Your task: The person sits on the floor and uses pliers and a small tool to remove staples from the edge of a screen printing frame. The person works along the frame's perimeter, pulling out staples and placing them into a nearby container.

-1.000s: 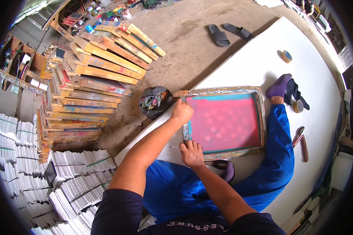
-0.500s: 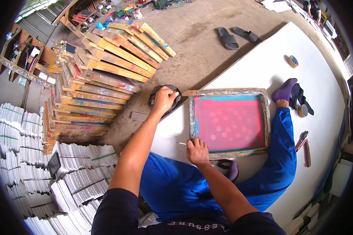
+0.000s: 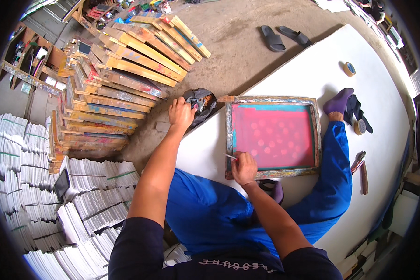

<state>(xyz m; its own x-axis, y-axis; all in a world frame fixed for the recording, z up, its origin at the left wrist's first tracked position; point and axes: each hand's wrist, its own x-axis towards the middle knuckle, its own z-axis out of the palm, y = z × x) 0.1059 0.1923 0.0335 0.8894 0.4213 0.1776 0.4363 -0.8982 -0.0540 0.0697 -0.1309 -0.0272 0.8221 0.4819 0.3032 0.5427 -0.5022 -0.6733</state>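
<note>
- Dark ink-smeared rag (image 3: pixel 199 103) bunched on the concrete floor (image 3: pixel 238 56), just off the left edge of the white board (image 3: pixel 312 60), right beside the screen frame's top-left corner.
- Left hand (image 3: pixel 181 113) now down on that rag, fingers curled into the near edge. Grip looks clenched on the cloth. A second ago was resting on the frame's corner, so reach-over done, pickup looks underway.
- Right hand (image 3: pixel 244 167) parked at the frame's lower-left edge, same spot as before, pinching a thin pale stick-like tool (image 3: pixel 229 156). Steady hold, basically no shift.
- Wooden screen frame (image 3: pixel 271 136) flat on the board, pink mesh with pale dots, teal along the top. Hasn't budged.
- Further out: tape rolls (image 3: pixel 349 69) on the board, black sandals (image 3: pixel 271 38) on the floor, stacked wooden frames (image 3: pixel 121 79) to the left, bundles of white sheets (image 3: pixel 46 186) lower left.
</note>
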